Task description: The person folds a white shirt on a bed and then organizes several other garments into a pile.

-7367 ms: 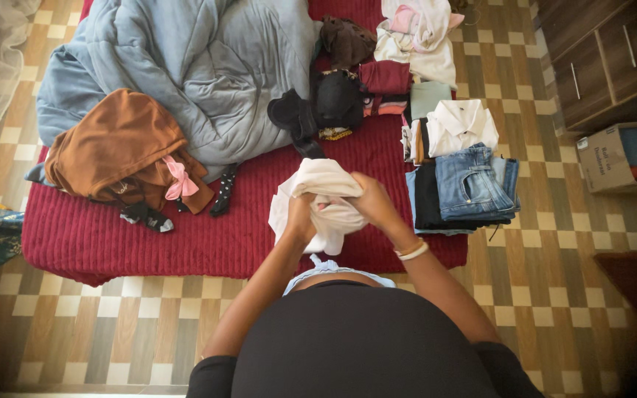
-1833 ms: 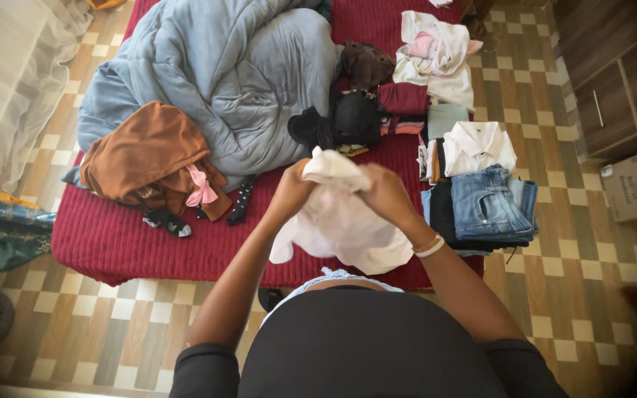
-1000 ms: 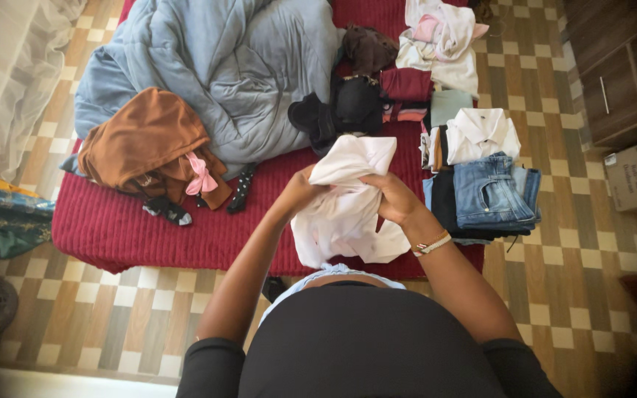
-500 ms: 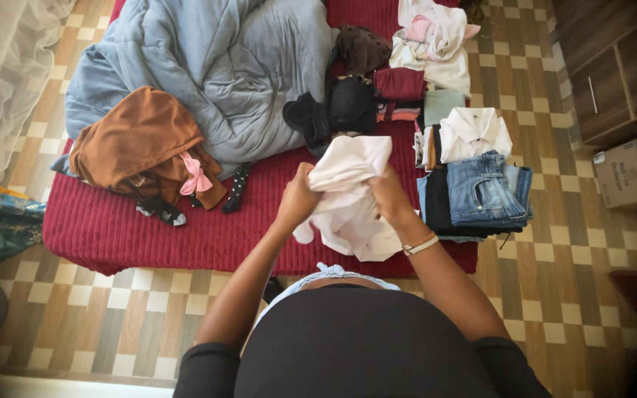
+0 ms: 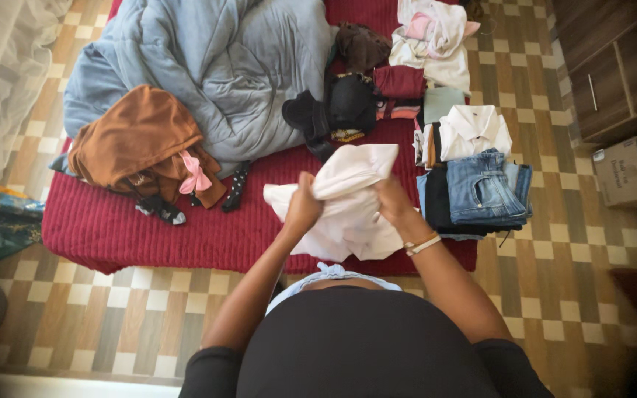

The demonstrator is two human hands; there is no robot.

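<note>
Your left hand (image 5: 303, 208) is fisted tight on the pale cream garment (image 5: 348, 199), grip clamped on a bunch of cloth at its left side; your right hand (image 5: 394, 203) is closed on the same garment at its right side, a light bracelet (image 5: 422, 244) on that wrist. The garment is crumpled and held up between both hands, above the near edge of the bed (image 5: 186, 236), one corner sticking out left past the left fist, the rest hanging down toward your body. The bed carries a dark red ribbed cover. Just right of the right hand sits a stack of folded clothes with blue jeans (image 5: 481, 188) on top and dark pieces under them; behind that, a folded white collared shirt (image 5: 473, 129). Beyond the garment lies a black clothing heap (image 5: 333, 110), with a maroon folded piece (image 5: 399, 81) beside it and a white and pink pile (image 5: 433, 33) at the far edge. Left of that, a big grey-blue duvet (image 5: 215, 66) is bunched up, a rust-brown garment (image 5: 130, 136) on its near left with a pink bow (image 5: 195, 177). Checkered tile floor (image 5: 97, 324) all round, a cardboard box (image 5: 624, 173) and a wooden dresser (image 5: 613, 63) at right.
</note>
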